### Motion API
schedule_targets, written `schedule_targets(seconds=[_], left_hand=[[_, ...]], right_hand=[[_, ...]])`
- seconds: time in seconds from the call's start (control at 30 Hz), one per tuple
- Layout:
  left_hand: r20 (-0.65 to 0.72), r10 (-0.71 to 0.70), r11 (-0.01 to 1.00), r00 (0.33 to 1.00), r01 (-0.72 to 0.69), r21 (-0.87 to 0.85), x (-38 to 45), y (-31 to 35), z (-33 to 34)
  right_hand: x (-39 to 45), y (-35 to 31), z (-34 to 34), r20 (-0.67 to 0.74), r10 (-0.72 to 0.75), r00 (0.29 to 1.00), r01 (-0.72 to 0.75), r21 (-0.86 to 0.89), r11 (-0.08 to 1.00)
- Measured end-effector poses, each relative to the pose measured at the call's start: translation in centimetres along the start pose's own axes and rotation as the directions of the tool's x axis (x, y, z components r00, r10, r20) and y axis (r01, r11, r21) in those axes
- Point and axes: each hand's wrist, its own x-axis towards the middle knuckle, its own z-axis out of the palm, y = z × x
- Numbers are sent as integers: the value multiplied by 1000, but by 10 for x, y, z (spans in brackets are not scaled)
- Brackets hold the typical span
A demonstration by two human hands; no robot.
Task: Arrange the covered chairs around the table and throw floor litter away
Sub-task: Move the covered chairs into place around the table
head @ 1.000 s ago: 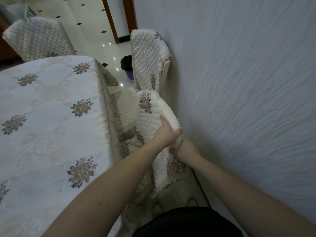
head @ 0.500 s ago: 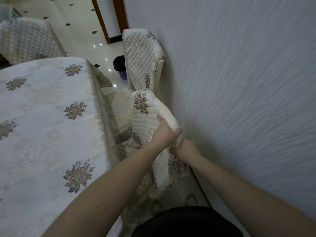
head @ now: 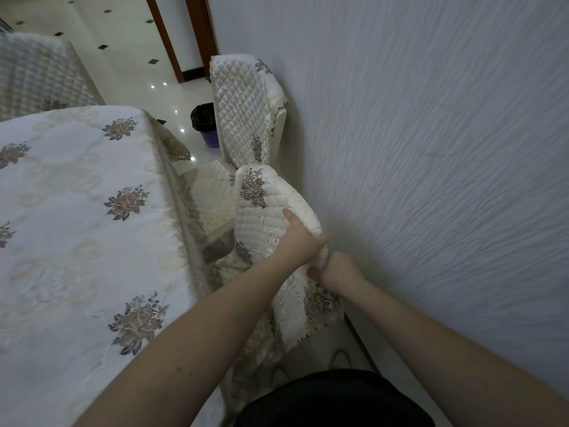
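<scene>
A chair with a cream quilted cover [head: 261,204] stands between the table [head: 77,211] and the wall, its seat tucked partly under the tablecloth's edge. My left hand [head: 300,238] grips the top of its backrest, thumb on the table side. My right hand [head: 335,269] grips the backrest's wall-side edge just below. A second covered chair [head: 243,109] stands farther along the wall. A third covered chair [head: 37,72] stands at the table's far left side.
A purple bin with a black liner [head: 206,124] sits on the shiny tiled floor [head: 123,57] beside the second chair. The white textured wall [head: 431,180] runs close along the right. A brown door frame [head: 181,35] is at the back.
The view has shifted slightly; both hands keep their hold on the backrest, and the chair looks about where it was.
</scene>
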Motion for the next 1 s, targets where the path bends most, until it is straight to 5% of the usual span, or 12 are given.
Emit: schedule_targets(seconds=[0.27,0.57,0.73,1.0], left_hand=[[29,29,994,999,-26,-101,7,-7,-5],[2,131,975,991,-129,183,0,-28,-31],[-64,304,867,950,-248,431,-22,-58,-47],[-182,409,674,894,-162,721,-94,-80,-61]], right_hand=[[4,3,4,-32,-6,999,9,85,996],[-3,4,0,-28,-114,993,116,54,992],[-20,5,-7,-121,-209,970,220,79,972],[-50,1,-24,-171,-545,821,442,-415,795]])
